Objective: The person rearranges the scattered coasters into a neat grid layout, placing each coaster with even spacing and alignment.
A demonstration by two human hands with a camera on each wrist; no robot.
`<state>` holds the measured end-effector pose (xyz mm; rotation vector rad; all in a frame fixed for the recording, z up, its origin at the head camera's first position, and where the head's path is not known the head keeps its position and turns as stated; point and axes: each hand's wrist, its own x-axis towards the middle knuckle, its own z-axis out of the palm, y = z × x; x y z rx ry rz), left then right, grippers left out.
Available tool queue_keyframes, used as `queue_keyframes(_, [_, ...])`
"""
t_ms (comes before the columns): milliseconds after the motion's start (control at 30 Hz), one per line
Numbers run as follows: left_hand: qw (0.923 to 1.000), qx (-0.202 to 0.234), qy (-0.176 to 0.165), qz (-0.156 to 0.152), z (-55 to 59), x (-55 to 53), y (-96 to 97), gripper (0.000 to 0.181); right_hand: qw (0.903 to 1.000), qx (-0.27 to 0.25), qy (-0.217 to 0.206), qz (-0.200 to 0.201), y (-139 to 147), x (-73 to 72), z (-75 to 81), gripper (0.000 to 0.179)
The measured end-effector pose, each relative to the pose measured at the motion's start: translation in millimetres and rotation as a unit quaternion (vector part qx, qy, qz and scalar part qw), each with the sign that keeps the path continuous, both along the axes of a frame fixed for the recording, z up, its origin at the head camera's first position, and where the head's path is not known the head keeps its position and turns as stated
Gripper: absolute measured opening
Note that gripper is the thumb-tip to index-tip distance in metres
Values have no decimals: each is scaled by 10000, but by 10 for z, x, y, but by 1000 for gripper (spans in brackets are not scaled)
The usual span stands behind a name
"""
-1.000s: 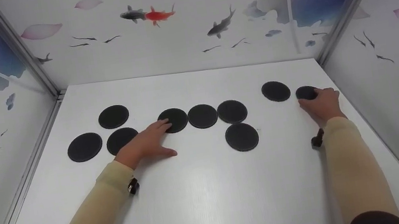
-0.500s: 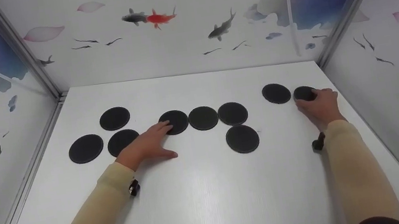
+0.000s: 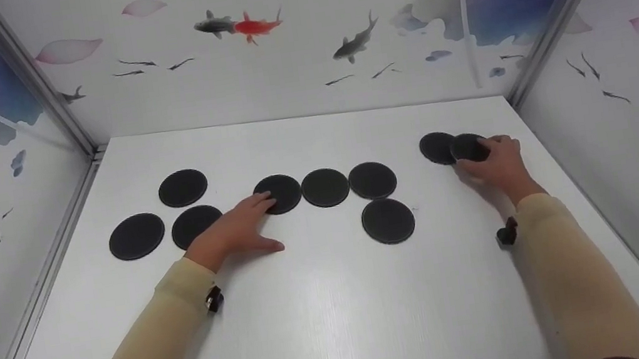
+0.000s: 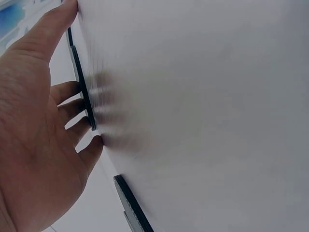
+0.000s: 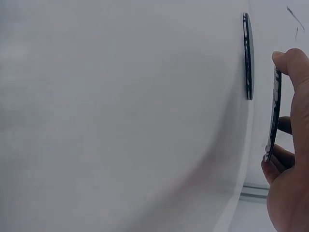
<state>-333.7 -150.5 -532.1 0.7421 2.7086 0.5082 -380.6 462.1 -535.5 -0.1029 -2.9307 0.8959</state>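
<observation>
My right hand [image 3: 503, 168] pinches a thin black round coaster [image 3: 466, 147] [image 5: 274, 116] by its edges, thumb on one side and fingers on the other. In the right wrist view it is raised off the table, while another black coaster [image 3: 434, 148] [image 5: 248, 58] lies flat beyond it. From the head, the held coaster overlaps that one's right side. My left hand [image 3: 232, 233] [image 4: 43, 130] is spread, its fingertips resting on the left coaster [image 3: 281, 201] of a row of three. Touching it is the middle coaster [image 3: 325, 188], then the right one [image 3: 372, 180].
One coaster [image 3: 388, 221] lies just in front of the row's right end. At the left lie three more: a back coaster [image 3: 183, 188], a front-left coaster [image 3: 137, 236], and one coaster [image 3: 192, 224] partly behind my left hand. Printed walls enclose the white table [image 3: 327, 317].
My right hand has moved left with its coaster, from beside the far-right lying coaster to overlapping it in the head view. The left hand has stayed on its coaster.
</observation>
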Motion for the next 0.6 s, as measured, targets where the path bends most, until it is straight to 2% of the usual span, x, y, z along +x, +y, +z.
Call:
queue_keyframes(233, [10000,12,-7,16,39,36,13,107,9979,226,349,505,-265,-4,25,91])
queue_keyframes(600, [10000,68,17,-4,81,49,20,106,9940,209,379,1004,-670,49,56,86])
